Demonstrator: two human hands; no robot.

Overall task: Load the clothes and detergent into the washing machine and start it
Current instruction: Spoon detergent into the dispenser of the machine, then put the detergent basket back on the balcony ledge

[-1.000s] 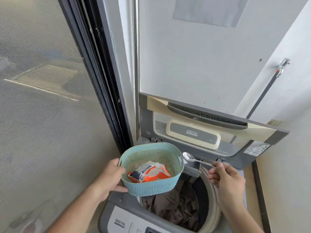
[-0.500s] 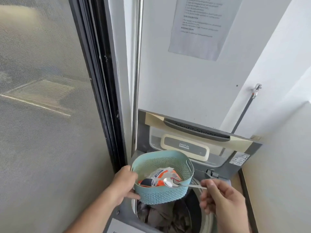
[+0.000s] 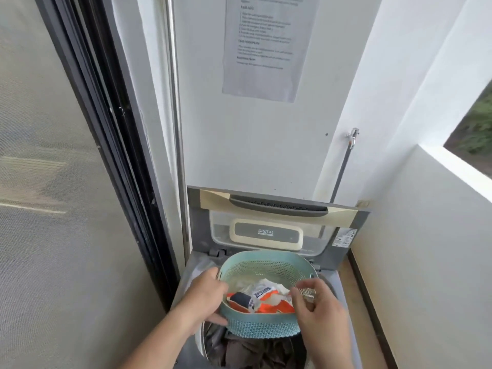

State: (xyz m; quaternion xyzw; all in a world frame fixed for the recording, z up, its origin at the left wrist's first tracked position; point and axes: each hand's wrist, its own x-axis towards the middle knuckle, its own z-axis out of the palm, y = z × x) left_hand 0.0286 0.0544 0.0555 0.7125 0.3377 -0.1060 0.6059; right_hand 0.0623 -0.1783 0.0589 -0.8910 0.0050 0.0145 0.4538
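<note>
My left hand [image 3: 205, 296] grips the left rim of a small teal mesh basket [image 3: 261, 328], which hangs over the washing machine's open drum. An orange and white detergent packet [image 3: 262, 296] lies inside the basket. My right hand [image 3: 319, 312] reaches over the basket's right rim with its fingers pinched. A short piece of the shiny spoon handle [image 3: 308, 297] shows at the fingertips, and the spoon's bowl is hidden. Dark clothes [image 3: 255, 352] fill the drum below. The washing machine's lid [image 3: 277, 209] stands upright behind the basket.
A mesh screen door [image 3: 53, 182] with a dark frame [image 3: 119, 155] runs close along the left. A printed notice [image 3: 266, 49] hangs on the wall above the machine. A tap with a grey hose [image 3: 352, 137] is at the back right. A low white wall [image 3: 426, 235] borders the right.
My right hand has moved left onto the basket's right rim, and the spoon's bowl no longer shows. The basket sits a little lower and further right over the drum.
</note>
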